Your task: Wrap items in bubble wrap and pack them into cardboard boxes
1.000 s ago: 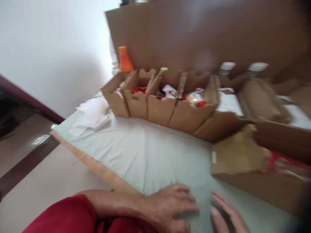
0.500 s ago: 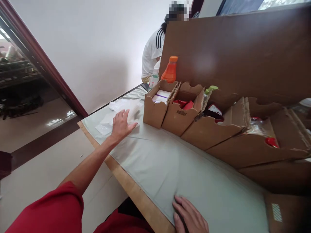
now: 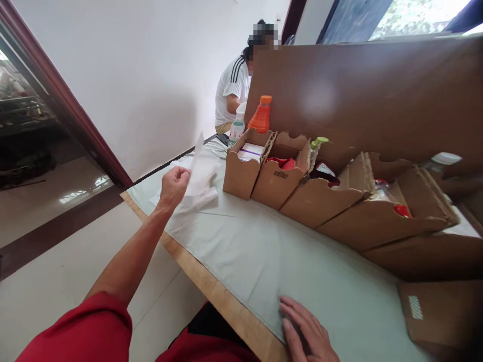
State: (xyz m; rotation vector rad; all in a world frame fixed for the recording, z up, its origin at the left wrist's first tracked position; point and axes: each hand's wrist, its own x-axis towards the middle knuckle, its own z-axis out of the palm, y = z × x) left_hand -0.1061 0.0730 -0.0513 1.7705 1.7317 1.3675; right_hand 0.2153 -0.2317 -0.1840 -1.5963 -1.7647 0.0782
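Note:
My left hand [image 3: 174,187] is closed in a pinch on the edge of a thin, whitish translucent plastic bag [image 3: 196,163], which stands up from the table. Beneath it lies a loose pile of similar clear bags [image 3: 206,188] at the table's far left end. Near the front edge, my right hand [image 3: 307,329] rests on the pale green cloth [image 3: 241,246] with its fingers stretched out and nothing in them.
A row of cardboard bins [image 3: 283,186] runs along the table's back, holding small boxes and red packets. Behind them stand an orange bottle [image 3: 260,118], a clear bottle [image 3: 237,128] and a tall cardboard panel [image 3: 339,95]. A person in white [image 3: 230,93] sits beyond.
My left hand, open over the pile before, has closed on one bag and lifted its edge. The right hand stays on the cloth, and the view has shifted slightly.

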